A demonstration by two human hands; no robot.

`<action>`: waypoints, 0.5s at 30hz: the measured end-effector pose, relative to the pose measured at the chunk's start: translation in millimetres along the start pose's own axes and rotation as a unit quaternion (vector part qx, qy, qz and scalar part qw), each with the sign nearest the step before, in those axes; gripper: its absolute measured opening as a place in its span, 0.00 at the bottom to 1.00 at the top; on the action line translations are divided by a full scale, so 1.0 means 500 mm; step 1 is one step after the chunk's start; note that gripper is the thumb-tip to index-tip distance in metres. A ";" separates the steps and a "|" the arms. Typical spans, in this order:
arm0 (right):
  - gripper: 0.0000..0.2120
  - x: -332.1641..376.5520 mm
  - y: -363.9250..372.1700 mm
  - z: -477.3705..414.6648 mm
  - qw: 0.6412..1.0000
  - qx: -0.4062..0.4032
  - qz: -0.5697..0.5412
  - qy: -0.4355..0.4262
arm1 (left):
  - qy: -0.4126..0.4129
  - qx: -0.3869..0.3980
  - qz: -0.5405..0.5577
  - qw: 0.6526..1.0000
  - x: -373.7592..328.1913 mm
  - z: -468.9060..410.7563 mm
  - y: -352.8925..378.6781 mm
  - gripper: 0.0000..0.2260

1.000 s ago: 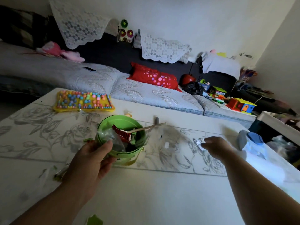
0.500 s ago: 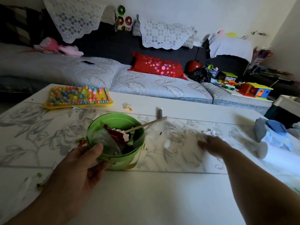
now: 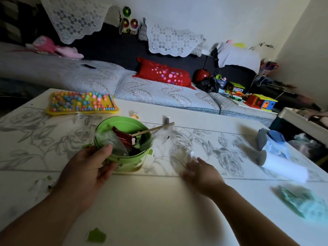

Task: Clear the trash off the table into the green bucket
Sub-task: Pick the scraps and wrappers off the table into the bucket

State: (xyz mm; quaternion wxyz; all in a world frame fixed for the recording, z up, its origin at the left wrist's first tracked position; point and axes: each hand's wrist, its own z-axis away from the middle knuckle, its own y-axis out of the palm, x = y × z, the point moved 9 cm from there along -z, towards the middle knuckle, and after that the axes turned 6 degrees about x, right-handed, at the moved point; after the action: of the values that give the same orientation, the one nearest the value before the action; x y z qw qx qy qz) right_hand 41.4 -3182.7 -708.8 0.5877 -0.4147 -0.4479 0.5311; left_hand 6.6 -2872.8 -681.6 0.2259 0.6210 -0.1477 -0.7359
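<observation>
Both hands engaged: left hand [image 3: 85, 172] grips the green bucket [image 3: 132, 162], right hand [image 3: 202, 173], grip unclear, touches a clear wrapper [image 3: 178, 154], probably binned next.

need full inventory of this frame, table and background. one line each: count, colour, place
green bucket: 1, green, table centre-left, trash inside
wooden stick: 1, tan, leaning out of bucket
red wrapper: 1, red, inside bucket
bead board: 1, yellow, coloured beads, table far left
clear plastic: 1, transparent, table, right of bucket
paper scrap: 1, green, table near edge
bundle: 1, blue, grey and white, table right
teal item: 1, blurred, table near right
table: 1, white, grey flower print
sofa: 1, grey, behind table
pillow: 1, red, dotted, on sofa
left hand: 1, grips bucket rim
right hand: 1, on clear plastic, grip blurred
</observation>
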 end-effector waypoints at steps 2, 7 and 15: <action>0.29 0.041 0.019 0.034 0.999 0.001 0.006 -0.036 | 0.001 -0.001 0.001 1.000 -0.011 0.007 -0.003 0.02; 0.22 0.123 0.019 0.100 0.996 -0.030 -0.022 -0.075 | -0.004 -0.005 0.005 1.000 -0.036 0.018 -0.019 0.03; 0.11 0.154 -0.008 0.065 0.996 -0.047 -0.080 0.003 | 0.010 -0.012 0.031 0.999 -0.076 0.023 -0.047 0.03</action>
State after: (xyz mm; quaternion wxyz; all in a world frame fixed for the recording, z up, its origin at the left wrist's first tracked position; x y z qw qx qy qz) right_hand 13.6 -3106.1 -690.1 0.6095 -0.4058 -0.5027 0.4593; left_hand -3.5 -2834.1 -659.0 0.2574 0.6208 -0.1556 -0.7240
